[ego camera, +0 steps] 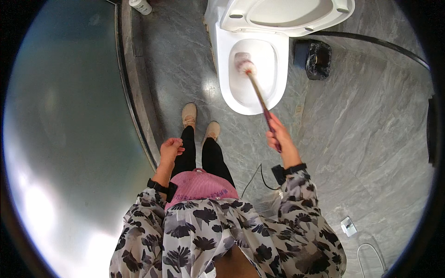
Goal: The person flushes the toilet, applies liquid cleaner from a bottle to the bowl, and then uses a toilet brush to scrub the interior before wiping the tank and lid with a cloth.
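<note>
My right hand (281, 136) is closed around the dark handle of a toilet brush (258, 91). The brush's round white-bristled head is down inside the bowl of a white toilet (224, 80), near the bowl's back left, over a brownish patch that may be the drain opening. Motion blurs the brush head. The toilet's seat and lid (292, 10) are raised. My left hand (171, 149) hangs beside my left thigh with its fingers loosely curled, and nothing shows in it.
A black-lined waste bin (318, 59) stands right of the toilet by the marble-look wall. At the back left is a white container (140, 6) near a raised stone curb (139, 87). A frosted glass panel (76, 104) runs along the left. A dark cable (261, 175) hangs near my right wrist.
</note>
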`<action>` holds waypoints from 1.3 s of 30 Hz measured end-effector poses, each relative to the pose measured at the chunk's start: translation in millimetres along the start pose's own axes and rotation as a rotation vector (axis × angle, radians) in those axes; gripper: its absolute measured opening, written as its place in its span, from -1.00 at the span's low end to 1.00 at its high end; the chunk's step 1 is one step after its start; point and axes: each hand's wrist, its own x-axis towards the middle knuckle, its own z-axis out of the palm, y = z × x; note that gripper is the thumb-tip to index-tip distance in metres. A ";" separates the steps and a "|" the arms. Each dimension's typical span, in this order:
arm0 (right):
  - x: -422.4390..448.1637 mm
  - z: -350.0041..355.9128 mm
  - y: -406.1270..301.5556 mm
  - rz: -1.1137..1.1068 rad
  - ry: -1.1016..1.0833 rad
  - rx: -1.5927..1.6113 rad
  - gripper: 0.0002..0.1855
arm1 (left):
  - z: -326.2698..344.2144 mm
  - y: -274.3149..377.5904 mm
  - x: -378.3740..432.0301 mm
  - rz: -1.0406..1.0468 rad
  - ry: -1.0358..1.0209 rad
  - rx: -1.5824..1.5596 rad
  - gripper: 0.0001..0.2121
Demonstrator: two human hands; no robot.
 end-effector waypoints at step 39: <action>-22.9 84.7 -6.7 -0.345 -0.135 0.653 -0.55 | -33.5 15.6 -2.6 0.077 0.051 0.011 -0.88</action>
